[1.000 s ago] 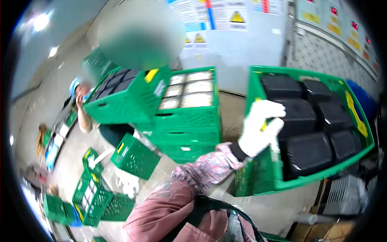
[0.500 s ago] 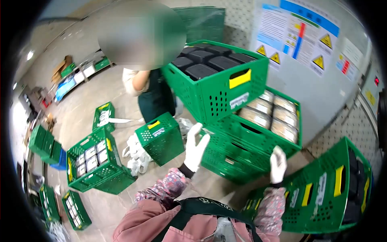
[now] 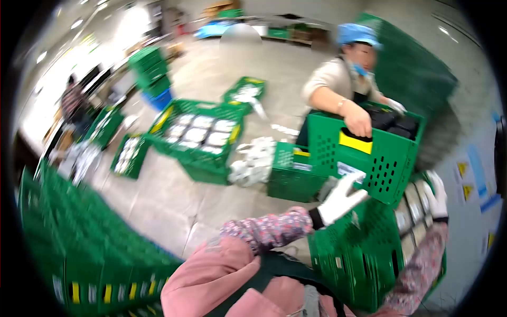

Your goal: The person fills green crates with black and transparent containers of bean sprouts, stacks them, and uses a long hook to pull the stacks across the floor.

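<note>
Held green crate (image 3: 364,162) just beyond left hand (image 3: 339,203), near right hand (image 3: 436,195), contact unclear

Lighting: bright. Ceiling lights (image 3: 76,24), white glare: far left of fingers (image 3: 348,183), left hand (image 3: 337,206). Stacked crates (image 3: 95,222), same side: blurred. Frame edges: bowed, black.

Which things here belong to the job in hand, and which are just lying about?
Likely part of the job:
green crate with black trays
stacked green crates by the right hand

Likely just lying about:
white crumpled heap on the floor
blue container
</note>
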`<state>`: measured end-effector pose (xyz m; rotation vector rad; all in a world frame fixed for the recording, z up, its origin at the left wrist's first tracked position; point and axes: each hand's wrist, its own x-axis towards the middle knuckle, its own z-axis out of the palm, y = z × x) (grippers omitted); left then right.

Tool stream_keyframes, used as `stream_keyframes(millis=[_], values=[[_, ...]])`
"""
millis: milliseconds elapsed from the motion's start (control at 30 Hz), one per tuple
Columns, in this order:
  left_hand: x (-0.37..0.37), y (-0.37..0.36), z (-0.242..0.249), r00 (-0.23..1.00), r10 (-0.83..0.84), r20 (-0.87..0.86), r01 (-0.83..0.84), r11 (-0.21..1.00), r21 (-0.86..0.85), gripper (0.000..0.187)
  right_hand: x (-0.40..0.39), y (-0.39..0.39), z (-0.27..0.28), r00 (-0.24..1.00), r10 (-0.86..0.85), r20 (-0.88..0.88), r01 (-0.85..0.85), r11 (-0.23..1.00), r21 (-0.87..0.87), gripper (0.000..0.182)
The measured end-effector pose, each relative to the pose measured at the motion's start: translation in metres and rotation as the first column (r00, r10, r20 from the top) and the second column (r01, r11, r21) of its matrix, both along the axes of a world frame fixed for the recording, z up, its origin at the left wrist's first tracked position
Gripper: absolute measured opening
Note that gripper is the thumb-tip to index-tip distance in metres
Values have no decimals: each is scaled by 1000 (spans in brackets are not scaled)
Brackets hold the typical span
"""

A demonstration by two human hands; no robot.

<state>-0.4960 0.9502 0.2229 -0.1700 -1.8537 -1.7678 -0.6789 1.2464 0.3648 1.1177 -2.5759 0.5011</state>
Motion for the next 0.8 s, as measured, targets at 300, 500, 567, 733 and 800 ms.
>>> stream_keyframes(millis=[300, 500, 567, 733, 800], values=[[-43, -29, -28, 919, 367, 144, -391, 896, 212, 64, -64, 46, -35, 973, 86, 214, -79, 996, -38, 42], [-36, -85, -84, 694, 711, 114, -719, 693, 51, 58, -82, -2, -29, 914, 252, 317, -221, 967, -131, 38], [-18, -108, -103, 628, 765, 143, -759, 643, -105, 56, -86, -30, -30, 890, 320, 326, -317, 946, -64, 37], [25, -149, -142, 590, 766, 256, -799, 599, 49, 54, -103, -115, -51, 803, 464, 373, -487, 873, -38, 38], [37, -157, -138, 484, 835, 263, -852, 518, -79, 57, -117, -149, -70, 776, 499, 387, -530, 847, -29, 37]])
